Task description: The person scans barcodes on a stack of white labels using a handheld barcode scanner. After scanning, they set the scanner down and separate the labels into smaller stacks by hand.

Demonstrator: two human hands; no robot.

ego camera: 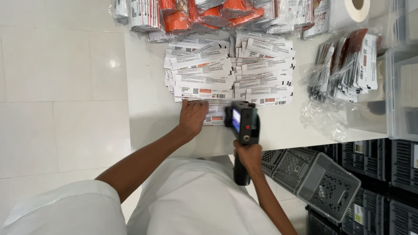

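A black handheld printer [242, 123] is gripped by the right hand [248, 157], whose fingers are wrapped fully around its dark handle below the body; the device's head is held over the near edge of the white table [148, 109]. The left hand [193, 115] is laid flat, fingers together and pressed down, on a white sachet [214, 117] at the front of 2 fanned columns of flat white sachets [230, 72]. This sachet lies just beside the printer's head, between the 2 hands. The sachets are judged thin, light and flexible, with a glossy film that is likely to slide, so pinning one flat with the palm, or pinching it at a sealed edge, would suit. The printer is judged rigid and moderately heavy, best taken by its handle. Orange packets [183, 19] are heaped at the table's far edge, bagged dark pouches [344, 65] lie to the right, and a grey crate [322, 180] stands on the floor.
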